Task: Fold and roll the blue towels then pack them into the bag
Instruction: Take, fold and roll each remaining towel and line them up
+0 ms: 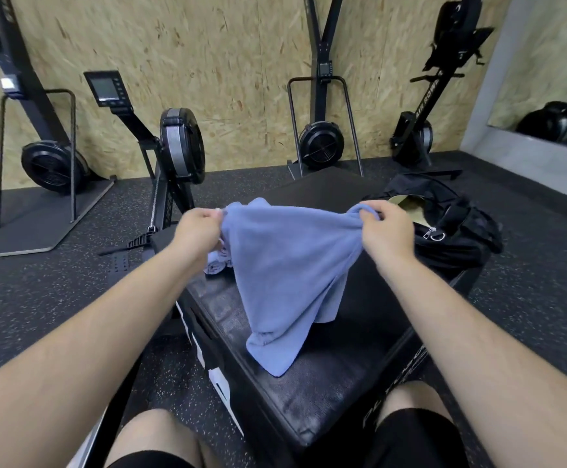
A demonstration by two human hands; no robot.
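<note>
I hold a blue towel [285, 265] stretched between both hands above a black padded box [326, 383]. My left hand [197, 228] pinches its left top corner and my right hand [385, 228] pinches its right top corner. The towel's lower end drapes onto the box top. A rolled blue towel [216, 263] lies on the box's far left, partly hidden behind my left hand and the held towel. A black bag [444, 228] sits open at the box's far right, just beyond my right hand.
Black rowing and ski machines [181, 146] stand along the chipboard wall behind the box. Speckled rubber floor [39, 292] surrounds it. My knees [154, 437] in black shorts are at the box's near edge. A mirror [552, 106] is at the right.
</note>
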